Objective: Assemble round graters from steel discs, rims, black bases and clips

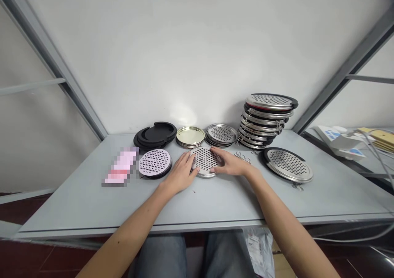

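A round silver metal lid with rows of slots lies flat on the table in front of me. My left hand grips its left rim, with the fingers over the top edge and the thumb at the near side. Around the right rim curves my right hand, thumb on the near edge. Left of my left hand is a round lilac slotted sheet on top of dark discs. Behind the lid stand a stack of plain gold-toned metal dishes and a stack of slotted silver lids. Small wire hooks lie beyond my right hand.
Black round holders are piled at the back left. A tall leaning stack of lidded holders stands at the back right, against the wall. One more lidded holder lies at the right. A blurred pink item is at far left.
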A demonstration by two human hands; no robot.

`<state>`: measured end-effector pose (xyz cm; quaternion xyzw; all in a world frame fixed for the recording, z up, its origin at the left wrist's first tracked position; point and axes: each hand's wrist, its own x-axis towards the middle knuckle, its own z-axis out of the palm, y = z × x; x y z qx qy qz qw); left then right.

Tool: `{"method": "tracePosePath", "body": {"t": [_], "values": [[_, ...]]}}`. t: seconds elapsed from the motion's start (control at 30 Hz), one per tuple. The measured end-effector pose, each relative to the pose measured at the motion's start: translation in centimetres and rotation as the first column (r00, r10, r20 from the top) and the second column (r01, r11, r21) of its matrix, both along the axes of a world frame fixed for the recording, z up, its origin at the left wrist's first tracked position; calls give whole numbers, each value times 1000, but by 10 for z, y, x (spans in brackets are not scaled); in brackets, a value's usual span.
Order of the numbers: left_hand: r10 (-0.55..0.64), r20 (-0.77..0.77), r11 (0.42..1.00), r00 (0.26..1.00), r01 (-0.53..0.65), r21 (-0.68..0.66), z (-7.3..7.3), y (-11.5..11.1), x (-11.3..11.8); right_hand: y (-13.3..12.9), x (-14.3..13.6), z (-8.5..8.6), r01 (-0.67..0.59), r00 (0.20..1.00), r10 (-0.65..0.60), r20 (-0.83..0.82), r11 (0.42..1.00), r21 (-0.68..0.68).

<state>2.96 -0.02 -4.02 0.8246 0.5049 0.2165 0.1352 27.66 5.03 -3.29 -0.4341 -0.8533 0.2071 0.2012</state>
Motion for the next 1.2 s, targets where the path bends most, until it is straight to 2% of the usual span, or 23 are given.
{"method": "tracePosePath", "body": {"t": [0.1,0.3,0.93,1.2], "values": [[-15,-9,1000,1000,15,-6,0,-1,-1,1,1,-4,1,1000,1,22,999,-51],[-24,-10,1000,1000,24,-7,3,-2,-1,4,4,-8,-23,1000,23,-3,999,-44],[-22,-27,999,999,20,-45,5,-3,-1,0,1,1,11,1000,-10,16,999,-50],[-33,12,999,999,33,-31,3,-4,-2,2,2,-2,4,1000,-4,6,1000,-30]]}}
